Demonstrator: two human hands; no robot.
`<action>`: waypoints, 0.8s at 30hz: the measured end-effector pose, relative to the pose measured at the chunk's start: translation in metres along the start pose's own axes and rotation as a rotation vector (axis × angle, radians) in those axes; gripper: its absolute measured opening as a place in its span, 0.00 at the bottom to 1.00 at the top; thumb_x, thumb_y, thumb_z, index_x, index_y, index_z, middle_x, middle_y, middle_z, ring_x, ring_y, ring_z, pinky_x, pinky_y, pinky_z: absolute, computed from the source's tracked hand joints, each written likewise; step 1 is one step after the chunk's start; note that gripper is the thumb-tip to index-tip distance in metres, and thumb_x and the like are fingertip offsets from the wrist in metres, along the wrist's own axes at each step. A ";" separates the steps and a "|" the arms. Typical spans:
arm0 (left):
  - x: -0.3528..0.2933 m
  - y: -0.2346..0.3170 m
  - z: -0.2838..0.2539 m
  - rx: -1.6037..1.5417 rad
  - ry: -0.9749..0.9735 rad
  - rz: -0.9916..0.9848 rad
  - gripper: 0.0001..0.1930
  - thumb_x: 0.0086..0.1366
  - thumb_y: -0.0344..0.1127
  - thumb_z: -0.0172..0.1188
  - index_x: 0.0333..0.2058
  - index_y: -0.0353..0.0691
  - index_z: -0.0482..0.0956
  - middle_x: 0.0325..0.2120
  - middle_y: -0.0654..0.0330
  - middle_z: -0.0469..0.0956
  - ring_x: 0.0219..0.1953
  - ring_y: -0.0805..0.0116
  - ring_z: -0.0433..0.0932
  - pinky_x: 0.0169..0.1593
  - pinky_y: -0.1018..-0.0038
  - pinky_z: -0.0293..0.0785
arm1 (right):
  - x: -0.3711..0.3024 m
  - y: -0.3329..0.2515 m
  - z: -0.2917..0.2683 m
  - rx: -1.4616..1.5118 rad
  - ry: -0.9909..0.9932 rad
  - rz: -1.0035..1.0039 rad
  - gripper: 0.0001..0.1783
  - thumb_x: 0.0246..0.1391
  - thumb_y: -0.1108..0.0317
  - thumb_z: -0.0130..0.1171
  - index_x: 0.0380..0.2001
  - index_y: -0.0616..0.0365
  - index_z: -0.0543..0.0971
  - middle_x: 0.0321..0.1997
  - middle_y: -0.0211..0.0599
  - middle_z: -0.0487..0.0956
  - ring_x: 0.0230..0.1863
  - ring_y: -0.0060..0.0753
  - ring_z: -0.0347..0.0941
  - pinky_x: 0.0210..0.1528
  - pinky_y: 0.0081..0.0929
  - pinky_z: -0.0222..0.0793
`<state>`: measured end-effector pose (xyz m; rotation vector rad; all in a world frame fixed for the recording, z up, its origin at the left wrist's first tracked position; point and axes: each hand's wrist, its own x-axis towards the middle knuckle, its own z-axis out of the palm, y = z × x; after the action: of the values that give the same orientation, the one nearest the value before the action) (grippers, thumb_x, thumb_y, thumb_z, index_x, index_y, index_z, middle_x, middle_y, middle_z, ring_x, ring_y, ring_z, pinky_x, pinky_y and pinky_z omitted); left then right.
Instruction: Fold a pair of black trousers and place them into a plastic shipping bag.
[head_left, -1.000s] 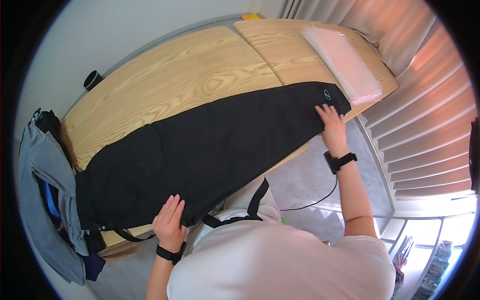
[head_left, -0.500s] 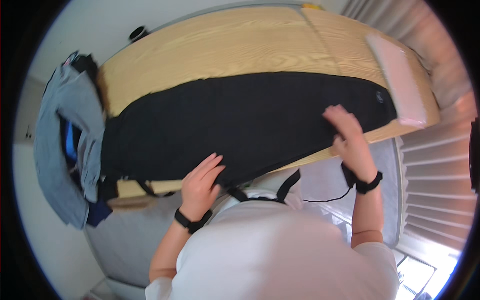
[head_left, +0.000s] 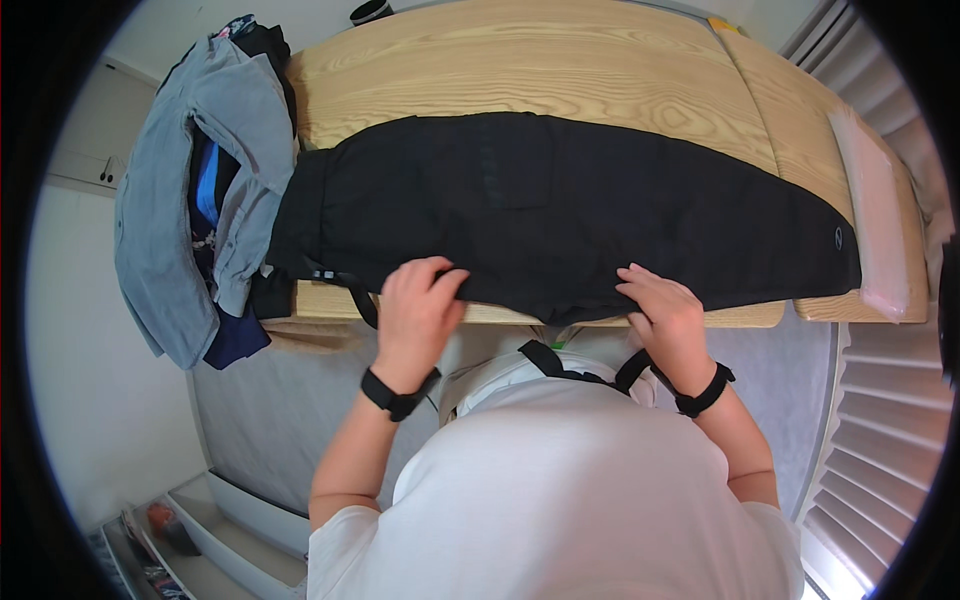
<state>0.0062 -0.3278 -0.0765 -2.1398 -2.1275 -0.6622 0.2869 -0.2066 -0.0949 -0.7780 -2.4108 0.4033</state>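
Running across in front of the person, the near edge of the wooden table (head_left: 540, 60) is partly hidden by sagging cloth; bare wood spreads behind, between a garment pile (head_left: 155, 220) and a plastic pack (head_left: 878, 220). Black trousers (head_left: 600, 190) lie folded lengthwise on it, mostly flat, waistband left. The right hand (head_left: 668, 322) is partly spread, fingertips on them; the left hand (head_left: 417, 312) curls at their near side, grip unclear.
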 end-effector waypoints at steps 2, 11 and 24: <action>-0.005 -0.023 -0.008 0.043 0.000 0.009 0.15 0.45 0.24 0.61 0.35 0.40 0.77 0.36 0.61 0.75 0.41 0.60 0.73 0.43 0.66 0.69 | -0.001 0.002 -0.002 0.012 0.002 0.018 0.15 0.33 0.80 0.61 0.32 0.61 0.79 0.42 0.38 0.81 0.47 0.38 0.78 0.46 0.34 0.73; 0.010 -0.036 -0.013 0.003 -0.135 -0.152 0.03 0.62 0.26 0.51 0.32 0.35 0.73 0.28 0.54 0.72 0.34 0.53 0.71 0.41 0.62 0.67 | 0.034 -0.004 -0.021 0.162 -0.058 0.347 0.08 0.46 0.69 0.64 0.29 0.61 0.81 0.27 0.45 0.79 0.27 0.44 0.78 0.30 0.29 0.72; 0.029 0.053 0.016 -0.124 -0.375 0.164 0.34 0.63 0.41 0.56 0.63 0.35 0.55 0.66 0.51 0.52 0.68 0.53 0.50 0.65 0.52 0.49 | 0.063 0.011 -0.022 0.265 -0.245 0.539 0.12 0.51 0.64 0.61 0.25 0.63 0.79 0.24 0.48 0.77 0.28 0.50 0.75 0.33 0.37 0.68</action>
<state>0.0605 -0.2985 -0.0674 -2.6526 -2.0831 -0.4136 0.2626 -0.1569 -0.0561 -1.3130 -2.2628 1.0585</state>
